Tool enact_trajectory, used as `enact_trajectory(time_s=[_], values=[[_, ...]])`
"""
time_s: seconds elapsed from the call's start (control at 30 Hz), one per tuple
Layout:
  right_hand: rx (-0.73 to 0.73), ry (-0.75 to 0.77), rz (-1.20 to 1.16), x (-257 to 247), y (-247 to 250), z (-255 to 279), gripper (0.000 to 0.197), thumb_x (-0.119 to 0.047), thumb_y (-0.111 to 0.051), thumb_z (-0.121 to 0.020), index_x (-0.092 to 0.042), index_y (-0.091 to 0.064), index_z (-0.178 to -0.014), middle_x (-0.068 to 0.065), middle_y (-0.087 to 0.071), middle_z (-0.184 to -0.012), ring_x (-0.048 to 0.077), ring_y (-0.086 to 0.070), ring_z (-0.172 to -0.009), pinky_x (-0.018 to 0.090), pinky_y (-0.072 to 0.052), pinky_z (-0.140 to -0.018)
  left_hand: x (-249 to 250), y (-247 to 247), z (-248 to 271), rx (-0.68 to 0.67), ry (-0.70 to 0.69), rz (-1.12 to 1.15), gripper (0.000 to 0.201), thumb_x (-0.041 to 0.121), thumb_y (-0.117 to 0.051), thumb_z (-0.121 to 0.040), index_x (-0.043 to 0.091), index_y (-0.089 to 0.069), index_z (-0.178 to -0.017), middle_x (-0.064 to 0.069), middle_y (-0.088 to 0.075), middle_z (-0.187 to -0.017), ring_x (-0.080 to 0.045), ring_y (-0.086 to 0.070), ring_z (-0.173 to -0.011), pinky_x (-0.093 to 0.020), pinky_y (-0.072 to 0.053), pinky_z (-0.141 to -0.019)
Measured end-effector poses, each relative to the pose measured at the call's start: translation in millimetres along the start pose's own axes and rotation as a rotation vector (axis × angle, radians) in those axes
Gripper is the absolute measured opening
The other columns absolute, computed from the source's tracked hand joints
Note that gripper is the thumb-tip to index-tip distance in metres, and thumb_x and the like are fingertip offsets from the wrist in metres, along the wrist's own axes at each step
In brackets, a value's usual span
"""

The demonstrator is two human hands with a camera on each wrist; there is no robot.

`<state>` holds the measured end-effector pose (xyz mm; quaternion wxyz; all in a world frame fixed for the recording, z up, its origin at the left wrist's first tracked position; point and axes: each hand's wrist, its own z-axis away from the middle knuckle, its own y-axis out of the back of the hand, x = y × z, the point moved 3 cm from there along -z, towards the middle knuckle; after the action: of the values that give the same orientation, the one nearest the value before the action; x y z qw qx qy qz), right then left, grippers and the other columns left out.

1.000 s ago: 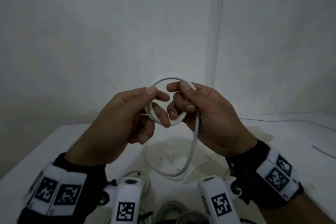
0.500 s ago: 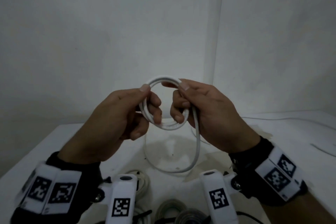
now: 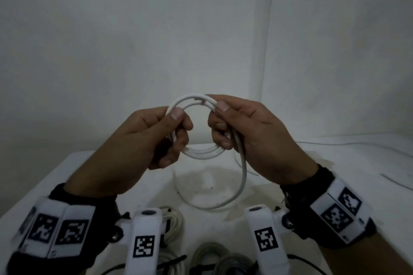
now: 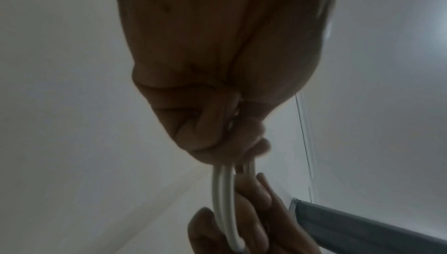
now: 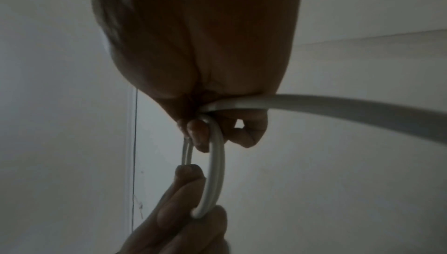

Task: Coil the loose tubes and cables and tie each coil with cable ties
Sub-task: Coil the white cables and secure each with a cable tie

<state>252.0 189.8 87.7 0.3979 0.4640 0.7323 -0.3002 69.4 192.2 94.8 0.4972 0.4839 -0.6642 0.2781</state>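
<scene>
Head view: left hand (image 3: pixel 143 138) and right hand (image 3: pixel 250 134) both pinching white cable coil (image 3: pixel 202 152), tail apparently unsecured — liable to spring open if grip slackens.

The cable (image 3: pixel 202 153) being held is showing plain white along its coiled turns and its hanging tail, reading pale grey-white in the right wrist view. The wristbands (image 3: pixel 339 213) are showing black fabric carrying white blocks printed with black-and-white square code patterns, and the two white camera mounts (image 3: pixel 144 241) are bearing the same kind of black-and-white code. The table (image 3: pixel 73 167) is appearing white, and the wall (image 3: pixel 134 40) behind is looking pale grey-white. The finished coils (image 3: pixel 212 259) at the near edge are appearing greyish and off-white, some crossed by black ties (image 3: pixel 172 262). A grey bar (image 4: pixel 362 225) is showing in the left wrist view.
</scene>
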Motion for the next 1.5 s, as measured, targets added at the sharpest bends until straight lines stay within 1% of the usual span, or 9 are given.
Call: enact_trajectory(time_s=[0.1,0.23,0.53,0.67,0.83,1.03,1.2,1.3,1.5], values=[[-0.004,0.006,-0.119,-2,1,0,0.037,-0.019,-0.039,-0.107,0.003,-0.059,-0.131,0.002,-0.052,-0.079,0.017,-0.047,-0.068,0.026,-0.044,-0.067,-1,-5,-2,0.065,-0.049,0.138,0.031,0.030,-0.043,-0.101,0.010,-0.058,-0.084,-0.005,-0.048,-0.062,-0.019,-0.039,-0.044,-0.020,-0.031,-0.039],[-0.010,-0.024,0.075,-2,6,1,0.040,-0.016,-0.035,-0.111,0.017,-0.057,-0.118,0.002,-0.036,-0.070,0.015,-0.038,-0.063,0.024,-0.036,-0.063,0,-3,0,-0.027,-0.028,0.034,0.035,0.036,-0.050,-0.100,0.009,-0.066,-0.085,-0.013,-0.062,-0.069,-0.019,-0.045,-0.040,-0.018,-0.030,-0.037],[-0.224,-0.127,0.349,-12,-3,12,0.037,-0.017,-0.039,-0.111,0.008,-0.065,-0.114,-0.004,-0.038,-0.069,0.012,-0.033,-0.064,0.020,-0.037,-0.062,1,-1,7,-0.264,0.053,-0.192,0.048,0.055,-0.046,-0.099,0.015,-0.071,-0.090,-0.013,-0.058,-0.052,-0.015,-0.030,-0.034,-0.016,-0.027,-0.039],[-0.140,-0.059,0.171,-11,-2,7,0.036,-0.015,-0.038,-0.110,0.000,-0.063,-0.131,-0.001,-0.045,-0.073,0.011,-0.039,-0.065,0.022,-0.037,-0.063,3,-7,4,-0.126,-0.033,-0.099,0.037,0.037,-0.042,-0.100,0.013,-0.059,-0.078,-0.007,-0.046,-0.049,-0.012,-0.025,-0.036,-0.014,-0.023,-0.039],[-0.086,-0.054,-0.069,-3,-1,3,0.035,-0.020,-0.038,-0.107,-0.003,-0.063,-0.127,0.004,-0.056,-0.079,0.020,-0.050,-0.073,0.032,-0.043,-0.073,2,-9,-2,0.058,-0.136,0.042,0.035,0.038,-0.039,-0.099,0.011,-0.055,-0.086,-0.006,-0.045,-0.055,-0.014,-0.022,-0.036,-0.016,-0.017,-0.038],[-0.097,-0.043,0.128,-9,2,4,0.031,-0.014,-0.038,-0.111,0.001,-0.065,-0.111,0.005,-0.037,-0.073,0.018,-0.039,-0.065,0.029,-0.038,-0.065,0,5,4,-0.178,-0.008,-0.048,0.037,0.037,-0.052,-0.099,0.007,-0.070,-0.088,-0.018,-0.068,-0.074,-0.012,-0.024,-0.035,-0.015,-0.021,-0.037],[-0.094,-0.054,-0.265,-10,-3,5,0.043,-0.021,-0.037,-0.108,-0.005,-0.051,-0.146,0.004,-0.049,-0.081,0.019,-0.048,-0.068,0.028,-0.036,-0.055,3,-5,0,-0.001,-0.078,0.160,0.030,0.030,-0.045,-0.098,0.009,-0.062,-0.085,-0.006,-0.051,-0.066,-0.005,-0.024,-0.037,-0.015,-0.020,-0.038],[-0.101,-0.080,-0.306,-5,-4,5,0.043,-0.023,-0.039,-0.107,-0.011,-0.051,-0.147,0.003,-0.044,-0.077,0.020,-0.052,-0.068,0.024,-0.039,-0.043,6,-2,2,0.004,-0.083,0.154,0.033,0.032,-0.045,-0.096,0.010,-0.068,-0.086,-0.006,-0.052,-0.066,-0.006,-0.024,-0.037,-0.015,-0.020,-0.037],[-0.062,-0.105,-0.186,-7,-2,6,0.039,-0.021,-0.040,-0.108,-0.011,-0.057,-0.142,-0.001,-0.036,-0.073,0.012,-0.038,-0.059,0.020,-0.021,-0.042,6,4,4,-0.120,-0.047,0.115,0.032,0.032,-0.046,-0.099,0.010,-0.066,-0.087,-0.007,-0.052,-0.065,-0.008,-0.025,-0.042,-0.022,-0.019,-0.044]])
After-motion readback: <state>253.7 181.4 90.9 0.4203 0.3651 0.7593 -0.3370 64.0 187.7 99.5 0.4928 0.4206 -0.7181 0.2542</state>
